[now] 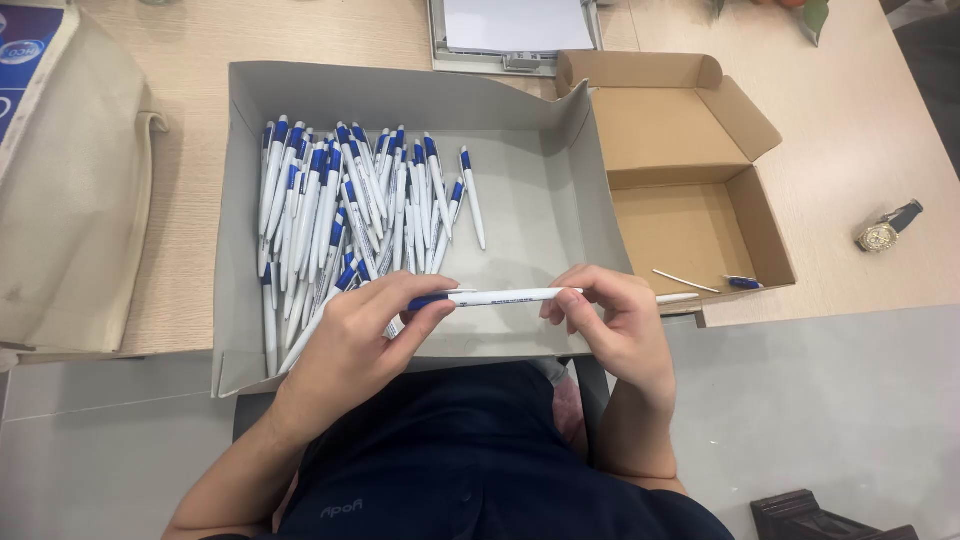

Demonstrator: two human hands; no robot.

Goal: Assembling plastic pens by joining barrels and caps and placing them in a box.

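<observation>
Two hands share one pen [505, 297], held level at the centre of the frame, above the near edge of the grey tray [540, 215]. From my seat the left hand [365, 335] pinches the blue end between thumb and forefinger, and the right hand [615, 320] clasps the white barrel's other end in its fingertips. I judge the pen light, stiff and smooth, so a light grip near each end suits it. Further right in the frame, loose pen parts lie in the brown carton [690, 215] on the bench [860, 130].
</observation>
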